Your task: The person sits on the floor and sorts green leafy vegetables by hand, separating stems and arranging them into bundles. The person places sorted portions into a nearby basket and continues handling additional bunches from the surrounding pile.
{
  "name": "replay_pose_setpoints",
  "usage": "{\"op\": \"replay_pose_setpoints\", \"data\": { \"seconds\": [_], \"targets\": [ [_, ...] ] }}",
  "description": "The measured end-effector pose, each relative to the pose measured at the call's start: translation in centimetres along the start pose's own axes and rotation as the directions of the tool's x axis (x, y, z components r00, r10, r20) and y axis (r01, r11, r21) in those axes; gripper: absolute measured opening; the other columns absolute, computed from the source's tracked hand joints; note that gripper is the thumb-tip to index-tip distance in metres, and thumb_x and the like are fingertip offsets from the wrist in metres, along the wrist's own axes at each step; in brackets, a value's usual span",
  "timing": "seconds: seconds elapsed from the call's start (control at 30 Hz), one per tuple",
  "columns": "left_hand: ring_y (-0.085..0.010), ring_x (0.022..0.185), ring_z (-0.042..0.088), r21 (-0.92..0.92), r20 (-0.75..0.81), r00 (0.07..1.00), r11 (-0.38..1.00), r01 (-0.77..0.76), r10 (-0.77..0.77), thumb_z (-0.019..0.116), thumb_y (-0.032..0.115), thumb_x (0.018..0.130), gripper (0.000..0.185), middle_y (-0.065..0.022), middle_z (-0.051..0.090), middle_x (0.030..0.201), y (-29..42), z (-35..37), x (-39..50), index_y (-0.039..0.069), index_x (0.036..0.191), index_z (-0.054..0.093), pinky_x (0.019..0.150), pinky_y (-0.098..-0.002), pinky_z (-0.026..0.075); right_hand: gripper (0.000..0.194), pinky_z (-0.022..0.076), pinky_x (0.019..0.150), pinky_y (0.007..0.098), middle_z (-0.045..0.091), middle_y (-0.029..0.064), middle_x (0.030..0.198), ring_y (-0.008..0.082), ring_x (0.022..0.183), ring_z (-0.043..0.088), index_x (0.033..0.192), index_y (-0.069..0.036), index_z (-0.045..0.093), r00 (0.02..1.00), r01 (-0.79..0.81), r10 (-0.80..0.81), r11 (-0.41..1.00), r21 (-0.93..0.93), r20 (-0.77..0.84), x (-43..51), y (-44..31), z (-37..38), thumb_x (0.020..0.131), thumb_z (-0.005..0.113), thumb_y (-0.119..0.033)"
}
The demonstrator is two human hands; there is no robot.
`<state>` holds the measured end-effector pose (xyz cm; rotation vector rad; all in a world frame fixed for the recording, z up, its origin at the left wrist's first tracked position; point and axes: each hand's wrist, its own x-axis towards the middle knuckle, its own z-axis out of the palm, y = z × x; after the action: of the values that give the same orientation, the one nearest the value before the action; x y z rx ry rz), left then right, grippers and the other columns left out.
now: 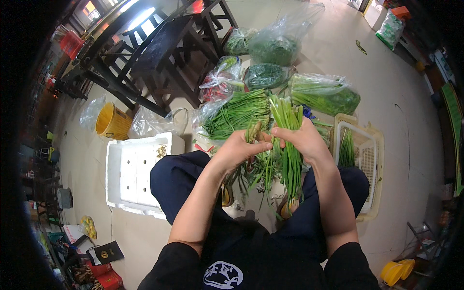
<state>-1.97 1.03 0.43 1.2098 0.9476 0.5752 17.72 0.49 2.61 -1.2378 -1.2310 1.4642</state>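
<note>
My right hand [302,139] grips a bunch of long green leafy stalks [288,116], which look like garlic chives; their leaves hang down between my knees. Just to its left, my left hand [241,148] holds a small tuft with brownish ends [253,131], its fingertips near the bunch. Loose green leaves hang below and between both hands. Beyond my hands lies a large pile of green chives [241,112] on clear plastic. Part of the right hand's fingers is hidden behind the stalks.
A white foam box [117,174] stands at the left, near a yellow bin [113,121]. At the right, a plastic basket [377,170] holds some chives [347,150]. Bagged greens [324,94] and other bagged vegetables [268,76] lie ahead. A dark wooden bench [163,47] stands at the upper left.
</note>
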Motion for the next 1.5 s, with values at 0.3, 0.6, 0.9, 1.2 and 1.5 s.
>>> {"op": "replay_pose_setpoints", "data": {
  "seconds": [0.3, 0.6, 0.9, 1.2, 1.5],
  "targets": [
    [-0.0075, 0.054, 0.045, -0.272, -0.244, 0.967, 0.962, 0.007, -0.076, 0.074, 0.023, 0.082, 0.02, 0.0018, 0.056, 0.069, -0.2, 0.1, 0.4, 0.006, 0.088, 0.066, 0.047, -0.0236, 0.037, 0.019, 0.0431, 0.051, 0.0257, 0.065, 0.0048, 0.072, 0.0101, 0.055, 0.054, 0.087, 0.0, 0.067, 0.997, -0.061, 0.056, 0.994, 0.091, 0.054, 0.4, 1.6, 0.6, 0.077, 0.074, -0.014],
    [-0.008, 0.054, 0.045, -0.343, -0.227, 0.973, 0.939, -0.034, -0.048, 0.071, 0.021, 0.085, 0.017, -0.0002, 0.057, 0.067, 0.4, -0.5, -0.1, 0.005, 0.084, 0.064, 0.048, -0.023, 0.037, 0.023, 0.0441, 0.054, 0.0259, 0.066, 0.0059, 0.077, 0.0113, 0.06, 0.055, 0.091, -0.001, 0.065, 0.971, -0.164, 0.13, 0.972, 0.167, 0.199, 0.8, 2.3, 1.1, 0.075, 0.075, -0.013],
    [-0.0078, 0.053, 0.037, -0.324, -0.498, 0.867, 0.932, -0.165, -0.02, 0.071, 0.027, 0.084, 0.026, 0.0044, 0.047, 0.061, 0.8, -1.9, 0.4, 0.003, 0.094, 0.067, 0.051, -0.0252, 0.028, 0.019, 0.0441, 0.054, 0.0257, 0.065, 0.0055, 0.075, 0.0115, 0.059, 0.055, 0.088, -0.001, 0.064, 0.97, -0.174, 0.145, 0.976, 0.135, 0.197, 0.5, 2.1, 1.2, 0.076, 0.074, -0.011],
    [-0.0051, 0.055, 0.036, -0.252, -0.376, 0.927, 0.963, -0.094, -0.008, 0.069, 0.023, 0.087, 0.02, 0.0071, 0.045, 0.064, 0.4, -1.6, 0.0, 0.005, 0.092, 0.062, 0.051, -0.023, 0.028, 0.017, 0.0444, 0.054, 0.0257, 0.065, 0.0062, 0.076, 0.0125, 0.062, 0.057, 0.09, -0.001, 0.063, 0.968, -0.175, 0.142, 0.973, 0.149, 0.208, -0.2, 0.6, 1.2, 0.077, 0.071, -0.008],
    [-0.0074, 0.057, 0.039, -0.091, -0.686, 0.716, 0.96, -0.263, 0.131, 0.065, 0.026, 0.089, 0.024, 0.0042, 0.046, 0.066, 0.9, -3.0, 0.1, 0.008, 0.078, 0.055, 0.051, -0.0258, 0.031, 0.018, 0.0447, 0.054, 0.0253, 0.065, 0.0064, 0.077, 0.0126, 0.064, 0.059, 0.091, 0.0, 0.063, 0.957, -0.213, 0.171, 0.963, 0.167, 0.235, -0.4, 0.4, 0.9, 0.078, 0.071, -0.009]
  ]
}}
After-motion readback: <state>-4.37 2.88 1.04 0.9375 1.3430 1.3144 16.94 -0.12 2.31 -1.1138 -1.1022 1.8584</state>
